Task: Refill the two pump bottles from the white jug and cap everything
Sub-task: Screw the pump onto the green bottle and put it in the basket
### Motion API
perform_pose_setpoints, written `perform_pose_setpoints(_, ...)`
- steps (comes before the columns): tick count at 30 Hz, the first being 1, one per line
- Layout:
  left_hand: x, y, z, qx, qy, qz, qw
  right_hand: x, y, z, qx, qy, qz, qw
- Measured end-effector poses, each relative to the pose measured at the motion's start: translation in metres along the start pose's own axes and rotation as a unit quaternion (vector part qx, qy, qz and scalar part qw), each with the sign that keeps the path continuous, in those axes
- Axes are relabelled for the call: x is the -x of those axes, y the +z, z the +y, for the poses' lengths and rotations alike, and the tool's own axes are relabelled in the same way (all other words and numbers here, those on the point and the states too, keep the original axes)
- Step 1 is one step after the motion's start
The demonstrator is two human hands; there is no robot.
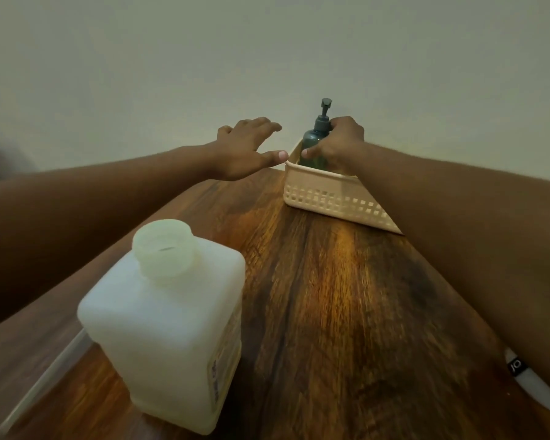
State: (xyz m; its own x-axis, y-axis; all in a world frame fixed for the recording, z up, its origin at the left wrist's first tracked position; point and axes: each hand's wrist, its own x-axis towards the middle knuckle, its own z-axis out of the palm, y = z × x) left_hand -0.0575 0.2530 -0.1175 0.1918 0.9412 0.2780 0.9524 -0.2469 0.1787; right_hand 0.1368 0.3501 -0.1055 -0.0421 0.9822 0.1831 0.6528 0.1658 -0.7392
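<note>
A white square jug stands uncapped at the near left of the wooden table; its wide mouth is open. At the far end sits a cream perforated basket. A dark green pump bottle with its pump head on stands upright inside the basket. My right hand is wrapped around that bottle's body. My left hand hovers just left of the basket's corner with fingers spread, holding nothing. Only one pump bottle is visible; my right hand and arm hide the rest of the basket's inside.
A plain pale wall rises right behind the table's far edge. A white object with dark lettering lies at the near right edge, partly under my right forearm. The table's left edge runs diagonally beside the jug.
</note>
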Motion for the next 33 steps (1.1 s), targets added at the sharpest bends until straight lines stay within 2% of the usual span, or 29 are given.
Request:
perform_pose_setpoints(6, 0.006, -0.004, -0.005, 0.002, -0.015, 0.004, 1.000, -0.004, 0.000, -0.001, 0.052, -0.011, -0.001, 0.999)
perform_pose_setpoints(10, 0.022, -0.016, -0.009, -0.005, -0.022, 0.008, 1.000, 0.005, -0.011, 0.000, 0.048, -0.012, -0.016, 0.999)
perform_pose_setpoints(23, 0.116, -0.077, 0.004, 0.005, -0.067, 0.032, 0.997, 0.097, -0.071, -0.016, 0.070, -0.111, -0.083, 0.988)
perform_pose_setpoints(27, 0.141, -0.082, 0.003, 0.038, -0.087, 0.034, 0.995, 0.125, -0.076, -0.019, 0.069, -0.137, -0.099, 0.983)
perform_pose_setpoints(33, 0.196, -0.100, 0.021, 0.181, -0.087, 0.035, 0.979, 0.190, -0.093, -0.029, 0.048, -0.152, -0.096, 0.983)
